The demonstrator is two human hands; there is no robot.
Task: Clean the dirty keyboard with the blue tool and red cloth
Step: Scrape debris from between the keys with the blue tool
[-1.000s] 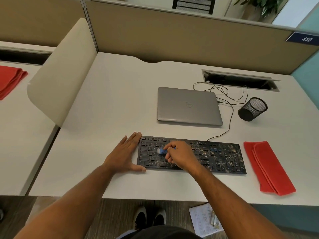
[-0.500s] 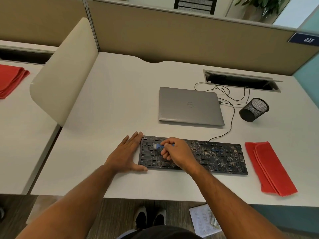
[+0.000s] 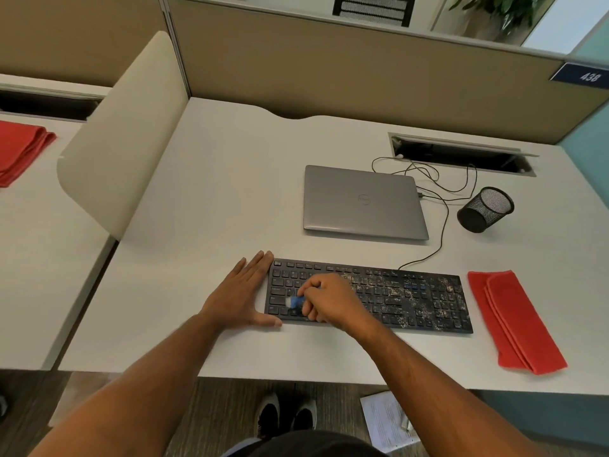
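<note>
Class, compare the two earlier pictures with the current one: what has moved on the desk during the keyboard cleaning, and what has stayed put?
The right hand worked the blue tool up the left keys, then back down toward the near edge of the keyboard, gripping it throughout. The left hand stayed flat against the keyboard's left end. The red cloth, laptop and mesh cup did not move.

Left hand (image 3: 240, 294) flat, right hand (image 3: 331, 298) seemingly pinching.
</note>
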